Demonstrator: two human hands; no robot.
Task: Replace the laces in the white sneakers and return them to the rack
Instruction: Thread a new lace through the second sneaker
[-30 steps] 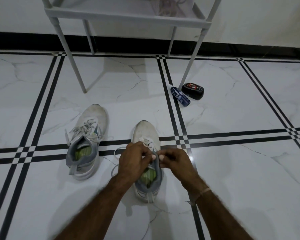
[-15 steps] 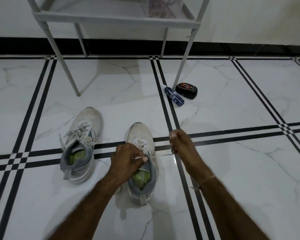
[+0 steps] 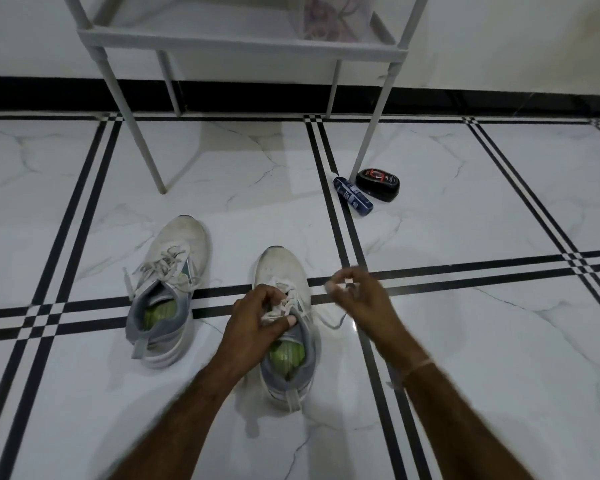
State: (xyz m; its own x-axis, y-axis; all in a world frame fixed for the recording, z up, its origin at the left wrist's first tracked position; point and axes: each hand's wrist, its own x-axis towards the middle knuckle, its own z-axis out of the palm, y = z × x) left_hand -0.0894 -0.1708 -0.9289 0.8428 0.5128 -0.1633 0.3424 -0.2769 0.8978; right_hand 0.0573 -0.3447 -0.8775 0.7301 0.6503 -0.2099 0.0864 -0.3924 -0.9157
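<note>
- Left hand (image 3: 257,317) is gripping the crossed part of the lace (image 3: 281,308) at the tongue of the sneaker (image 3: 284,271), which is sitting on the floor (image 3: 465,202) right in front of the person.
- Right hand (image 3: 357,296) is hovering just beside that shoe with fingers curled into a pinch. It looks like it's holding the lace end, though it's blurry, so that's a guess.
- Risk: if the right hand is tugging too hard, the lace could be sliding out of an eyelet, or the shoe could be skidding on the slick tile since only the left hand is pinning it.
- A loose loop of lace is lying on the floor beside the shoe and could be snagging or knotting.
- The other sneaker (image 3: 174,271) is sitting to the left, apart, with floppy laces.
- The rack (image 3: 222,43) is standing behind both shoes. A blue tube (image 3: 352,197) and a black polish case (image 3: 378,180) are lying by its front leg, off to the side, so probably not blocking the way back.
</note>
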